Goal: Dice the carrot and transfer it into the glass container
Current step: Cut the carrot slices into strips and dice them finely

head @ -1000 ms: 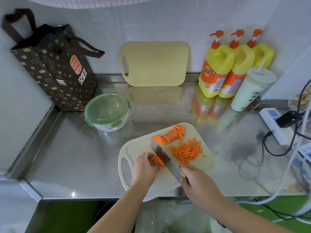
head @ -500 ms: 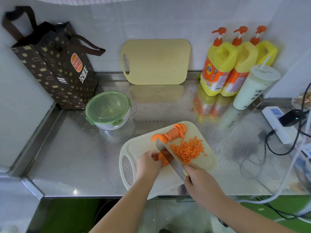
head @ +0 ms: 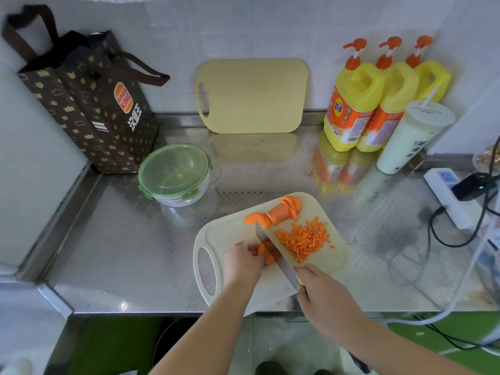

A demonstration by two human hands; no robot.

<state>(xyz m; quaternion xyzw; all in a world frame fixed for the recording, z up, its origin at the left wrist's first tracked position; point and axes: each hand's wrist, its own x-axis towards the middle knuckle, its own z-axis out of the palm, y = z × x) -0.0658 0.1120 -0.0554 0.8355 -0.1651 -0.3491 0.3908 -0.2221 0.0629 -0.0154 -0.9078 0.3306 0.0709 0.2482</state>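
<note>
Fingers (head: 252,246) of the left hand (head: 242,262) curl onto stacked carrot slices (head: 266,255); the right hand (head: 324,296) clenches the cleaver (head: 272,246) handle, blade against them. Diced carrot (head: 303,239) lies at two o'clock on the white board (head: 230,232). Lidded glass container (head: 174,175) stands at ten o'clock, detergent bottles (head: 357,104) and cup (head: 411,136) at one.

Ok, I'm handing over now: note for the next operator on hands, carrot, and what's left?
Left hand holds a few carrot slices on the white cutting board. Right hand grips the knife, blade down on them.
Diced pile lies right of the blade; sliced stack waits at the board's far edge.
Glass container stands beyond the board's left corner, green lid on, looks empty.
Done: part diced. Left: dice the rest, remove lid, transfer everything.
</note>
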